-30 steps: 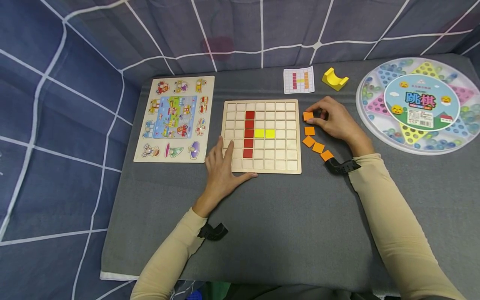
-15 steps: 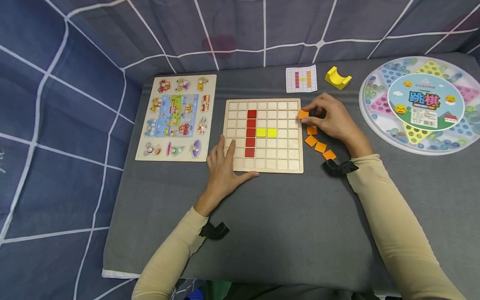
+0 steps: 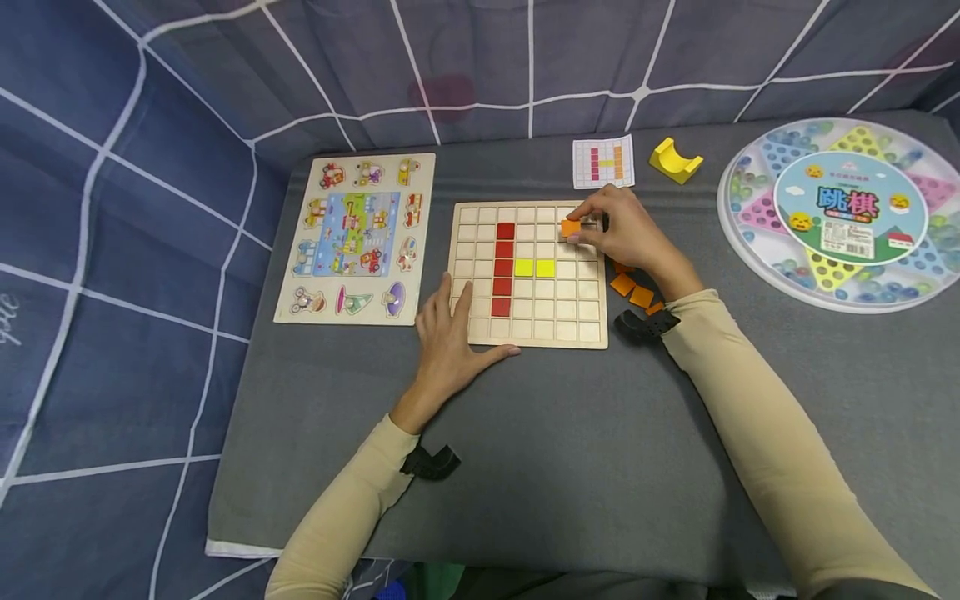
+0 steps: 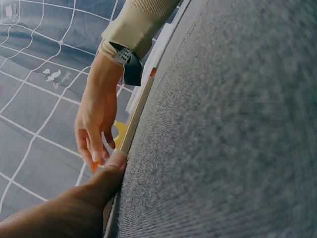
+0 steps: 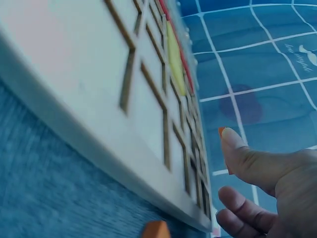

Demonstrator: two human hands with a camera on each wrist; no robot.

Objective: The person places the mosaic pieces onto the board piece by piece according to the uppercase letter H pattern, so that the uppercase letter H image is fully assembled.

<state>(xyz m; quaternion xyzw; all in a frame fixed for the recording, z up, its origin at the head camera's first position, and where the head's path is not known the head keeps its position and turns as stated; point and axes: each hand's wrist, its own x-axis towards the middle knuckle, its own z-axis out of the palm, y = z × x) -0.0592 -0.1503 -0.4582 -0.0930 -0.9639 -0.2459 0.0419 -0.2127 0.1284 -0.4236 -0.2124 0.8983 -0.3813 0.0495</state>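
Observation:
My right hand (image 3: 628, 236) pinches an orange square tile (image 3: 570, 227) between thumb and fingers, over the upper right squares of the wooden grid board (image 3: 536, 331). In the right wrist view the tile's edge shows at the thumb (image 5: 233, 140). My left hand (image 3: 444, 346) rests at the board's lower left corner, fingers stretched along the left side and thumb along the front edge. On the board stand a column of red tiles (image 3: 503, 268) and two yellow tiles (image 3: 535, 267). More orange tiles (image 3: 641, 296) lie right of the board, partly hidden by the right hand and wrist.
A small pattern card (image 3: 603, 162) and a yellow curved block (image 3: 676, 161) lie behind the board. A picture puzzle board (image 3: 352, 304) is at the left, a round Chinese checkers set (image 3: 840, 212) at the right. A grid-patterned curtain (image 3: 480, 58) rises behind the table.
My right hand has carried the orange tile leftward from beside the board to over its upper right squares. The left hand stays at the board's corner.

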